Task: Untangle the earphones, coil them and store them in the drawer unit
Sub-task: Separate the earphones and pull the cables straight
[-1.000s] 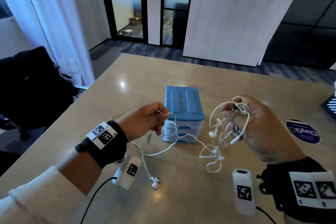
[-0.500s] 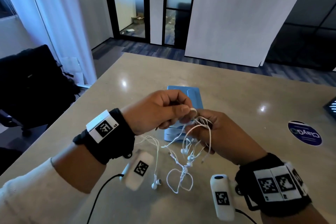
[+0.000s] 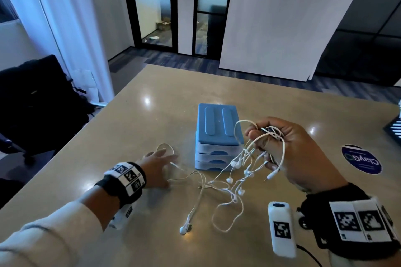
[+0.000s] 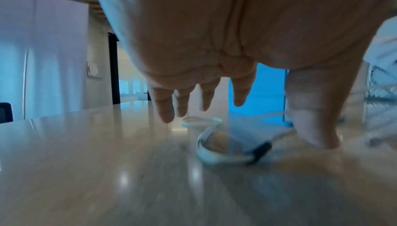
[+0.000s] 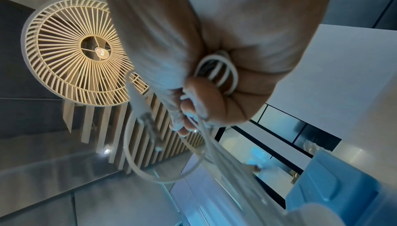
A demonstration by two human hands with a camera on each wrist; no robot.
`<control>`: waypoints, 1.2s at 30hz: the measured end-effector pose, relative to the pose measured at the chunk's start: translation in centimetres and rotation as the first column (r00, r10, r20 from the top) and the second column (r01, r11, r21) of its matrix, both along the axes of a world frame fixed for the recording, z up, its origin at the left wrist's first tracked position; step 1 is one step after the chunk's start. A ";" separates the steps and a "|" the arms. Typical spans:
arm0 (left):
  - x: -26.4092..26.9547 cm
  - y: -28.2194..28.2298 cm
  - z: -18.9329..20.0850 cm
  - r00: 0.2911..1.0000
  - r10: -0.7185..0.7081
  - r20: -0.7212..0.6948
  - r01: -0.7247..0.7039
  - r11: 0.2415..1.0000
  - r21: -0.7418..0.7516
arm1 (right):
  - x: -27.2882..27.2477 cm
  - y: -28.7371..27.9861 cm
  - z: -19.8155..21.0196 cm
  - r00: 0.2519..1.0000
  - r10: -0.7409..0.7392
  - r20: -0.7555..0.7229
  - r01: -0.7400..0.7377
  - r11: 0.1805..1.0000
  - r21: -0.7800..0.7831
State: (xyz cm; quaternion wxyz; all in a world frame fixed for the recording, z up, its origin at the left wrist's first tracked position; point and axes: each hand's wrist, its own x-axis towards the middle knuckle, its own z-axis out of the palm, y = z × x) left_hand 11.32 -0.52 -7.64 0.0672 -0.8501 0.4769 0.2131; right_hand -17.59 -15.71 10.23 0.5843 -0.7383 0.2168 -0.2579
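Note:
A tangle of white earphones (image 3: 243,171) hangs from my right hand (image 3: 282,149), whose fingers are curled round a bunch of cable loops (image 5: 217,71) held above the table. Loose strands trail down to the table, ending in an earbud (image 3: 185,228) near the front. My left hand (image 3: 156,165) is spread just above the table, fingers straight, over a cable loop (image 4: 212,138) and its plug end. The small drawer unit (image 3: 217,136), blue top with pale drawers all pushed in, stands behind the cables between my two hands.
The beige table (image 3: 130,136) runs to a left edge, beyond which stands a dark chair (image 3: 36,102). A round blue sticker (image 3: 361,159) lies on the table at the right. A dark striped object (image 3: 393,128) sits at the far right edge.
My hands were together at the tangle; now the left has dropped to the table on the left, letting go, while the right has lifted the bundle to the right.

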 end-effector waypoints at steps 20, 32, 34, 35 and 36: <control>8.9 6.0 1.0 0.890 0.452 -0.066 -0.449 0.841 -0.302 | -4.0 -3.2 1.7 0.970 -0.233 0.065 0.233 0.972 0.012; -2.9 0.8 3.2 0.986 -0.012 -0.164 -0.057 0.911 -0.409 | -2.5 -3.0 3.0 0.964 -0.234 0.126 0.225 0.971 0.081; -5.9 -0.7 1.9 0.979 -0.130 -0.157 0.065 0.931 -0.360 | -2.2 -2.7 3.2 0.966 -0.225 0.131 0.218 0.974 0.061; -7.0 -1.2 1.4 0.976 -0.173 -0.134 0.122 0.939 -0.321 | -2.2 -2.6 3.3 0.965 -0.227 0.133 0.222 0.974 0.052; -7.7 -1.5 0.3 0.967 -0.230 -0.109 0.196 0.946 -0.258 | -2.2 -2.7 3.4 0.962 -0.235 0.136 0.231 0.972 0.048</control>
